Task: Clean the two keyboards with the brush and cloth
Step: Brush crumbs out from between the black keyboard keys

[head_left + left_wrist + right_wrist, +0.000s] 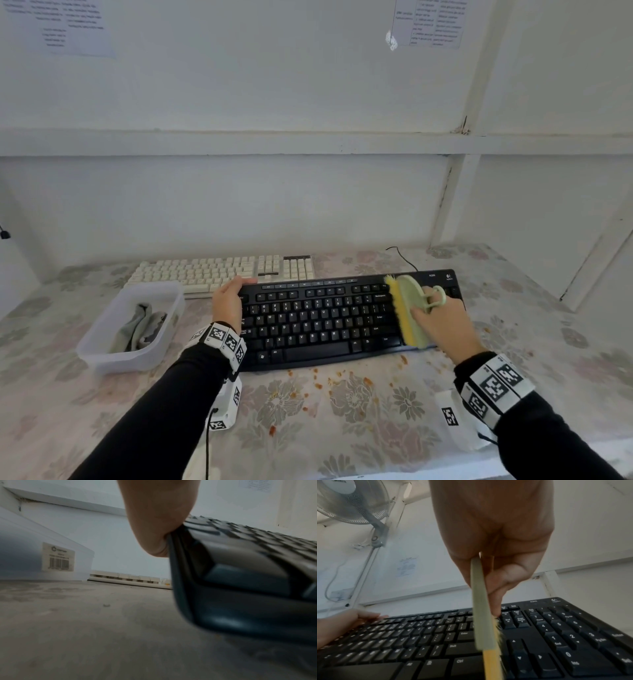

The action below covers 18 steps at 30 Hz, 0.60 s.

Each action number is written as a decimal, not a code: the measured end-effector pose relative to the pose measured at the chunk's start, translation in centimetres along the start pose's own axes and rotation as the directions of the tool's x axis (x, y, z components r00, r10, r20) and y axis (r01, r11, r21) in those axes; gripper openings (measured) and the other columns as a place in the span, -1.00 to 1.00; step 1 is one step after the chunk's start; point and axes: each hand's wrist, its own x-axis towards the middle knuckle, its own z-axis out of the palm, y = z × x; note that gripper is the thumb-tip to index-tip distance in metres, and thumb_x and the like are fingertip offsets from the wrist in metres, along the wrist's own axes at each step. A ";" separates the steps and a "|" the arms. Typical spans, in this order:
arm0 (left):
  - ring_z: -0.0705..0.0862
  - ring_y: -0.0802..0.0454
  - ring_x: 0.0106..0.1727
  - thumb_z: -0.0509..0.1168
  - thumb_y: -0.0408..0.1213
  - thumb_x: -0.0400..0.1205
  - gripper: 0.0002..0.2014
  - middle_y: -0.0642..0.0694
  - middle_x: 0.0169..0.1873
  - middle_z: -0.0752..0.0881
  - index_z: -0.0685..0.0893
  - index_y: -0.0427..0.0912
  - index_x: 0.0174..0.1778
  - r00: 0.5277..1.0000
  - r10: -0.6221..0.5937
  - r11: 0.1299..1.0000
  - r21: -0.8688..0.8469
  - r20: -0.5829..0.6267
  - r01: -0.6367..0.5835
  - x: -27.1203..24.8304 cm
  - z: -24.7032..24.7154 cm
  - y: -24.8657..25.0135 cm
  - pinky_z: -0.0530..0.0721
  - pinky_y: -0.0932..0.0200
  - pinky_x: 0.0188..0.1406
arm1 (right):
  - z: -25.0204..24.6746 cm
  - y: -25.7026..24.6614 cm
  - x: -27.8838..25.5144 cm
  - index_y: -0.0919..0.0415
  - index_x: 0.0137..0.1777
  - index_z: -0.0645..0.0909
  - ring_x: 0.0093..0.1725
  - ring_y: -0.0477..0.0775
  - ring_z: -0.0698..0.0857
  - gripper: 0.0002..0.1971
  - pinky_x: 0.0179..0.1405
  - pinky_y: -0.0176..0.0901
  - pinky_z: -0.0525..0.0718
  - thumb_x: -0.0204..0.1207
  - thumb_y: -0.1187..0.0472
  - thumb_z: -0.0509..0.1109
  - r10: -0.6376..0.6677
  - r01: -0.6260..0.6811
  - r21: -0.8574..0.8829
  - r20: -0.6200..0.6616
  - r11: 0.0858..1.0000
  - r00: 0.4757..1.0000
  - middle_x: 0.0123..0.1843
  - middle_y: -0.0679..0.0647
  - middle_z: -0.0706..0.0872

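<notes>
right hand [442, 320] grips the brush [409, 310] by its green back, fingers through the loop handle, yellow bristles on the black keyboard [322, 322] between the main keys and the numpad. left hand [227, 299] clamps that keyboard's left end, thumb over the top edge; the left wrist view shows this end tilted up off the table [359, 428].

risks, my read: sweeping toward the front edge drops more orange crumbs [334, 378] onto the tablecloth, so they'll need clearing after. if the left hand loosens, the board can slide or drop under brush pressure. stiff bristles may catch a keycap.

count: two keyboards, black one near, white keyboard [219, 270] behind it, touching or just beside, can't tell which. one brush. one grey cloth [140, 327], lying unused in one clear plastic tub [102, 353] at left.
</notes>
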 end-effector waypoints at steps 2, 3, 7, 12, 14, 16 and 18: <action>0.65 -0.03 -0.37 0.08 -0.24 0.75 -0.62 -0.05 -0.50 0.69 0.73 -0.17 -0.28 1.000 0.002 1.000 0.004 -0.004 -0.002 0.0 0.0 0.0 0.65 0.10 -0.29 | 0.0 0.3 -0.2 0.41 -0.09 0.55 -0.48 0.03 0.46 -0.86 -0.51 -0.23 0.42 0.48 0.29 0.30 0.079 -0.071 -0.082 0.107 0.994 0.991 -0.42 0.13 0.53; 0.65 -0.03 -0.37 0.08 -0.24 0.75 -0.62 -0.04 -0.51 0.70 0.73 -0.17 -0.28 1.000 0.004 1.000 0.006 -0.003 -0.004 0.0 0.0 0.0 0.64 0.09 -0.27 | -0.1 0.4 -0.2 0.37 -0.20 0.50 -0.49 0.01 0.41 -0.90 -0.52 -0.25 0.40 0.46 0.31 0.29 0.122 -0.110 -0.088 0.148 0.990 0.981 -0.44 0.10 0.47; 0.64 -0.04 -0.34 0.08 -0.24 0.75 -0.61 0.03 -0.57 0.70 0.73 -0.16 -0.30 1.000 0.010 1.000 0.010 -0.006 -0.009 0.0 0.0 -0.1 0.63 0.06 -0.19 | -0.7 0.5 0.5 0.30 -0.28 0.43 -0.47 0.04 0.49 -0.86 -0.44 -0.15 0.57 0.47 0.32 0.29 0.147 -0.144 -0.031 0.149 0.989 0.978 -0.37 0.14 0.52; 0.64 -0.02 -0.35 0.06 -0.26 0.76 -0.60 0.08 -0.62 0.70 0.71 -0.16 -0.30 1.000 0.022 1.000 0.014 -0.007 -0.022 -0.2 0.2 0.0 0.63 0.08 -0.21 | -0.5 -0.1 1.0 0.26 0.16 0.57 -0.44 -0.19 0.54 -0.81 -0.52 -0.42 0.40 0.57 0.29 0.32 -0.214 0.252 0.122 -0.261 0.960 0.941 -0.31 0.08 0.64; 0.64 -0.03 -0.35 0.08 -0.27 0.75 -0.61 0.08 -0.62 0.70 0.71 -0.16 -0.31 1.000 0.025 1.000 0.007 -0.012 -0.025 -0.1 0.1 0.0 0.62 0.08 -0.23 | -0.3 0.1 1.1 0.26 0.25 0.52 -0.46 -0.17 0.53 -0.73 -0.54 -0.42 0.38 0.56 0.32 0.29 -0.206 0.222 0.088 -0.162 0.971 0.965 -0.32 0.06 0.62; 0.63 -0.01 -0.36 0.09 -0.27 0.74 -0.62 0.08 -0.62 0.69 0.71 -0.17 -0.32 0.999 0.029 1.000 0.011 -0.022 -0.029 0.0 0.2 -0.1 0.61 0.12 -0.26 | -0.3 0.7 0.9 0.18 0.24 0.50 -0.50 -0.13 0.49 -0.73 -0.58 -0.39 0.35 0.54 0.33 0.26 -0.135 0.135 -0.016 0.001 0.991 0.991 -0.40 -0.01 0.54; 0.63 0.00 -0.37 0.09 -0.26 0.74 -0.62 0.06 -0.61 0.69 0.71 -0.17 -0.32 0.999 0.032 0.999 0.022 -0.033 -0.031 0.1 0.2 -0.2 0.59 0.13 -0.29 | -0.7 1.3 0.6 0.22 0.14 0.52 -0.49 -0.04 0.50 -0.77 -0.58 -0.33 0.43 0.50 0.35 0.24 -0.004 0.012 -0.059 0.140 0.998 0.990 -0.40 0.03 0.52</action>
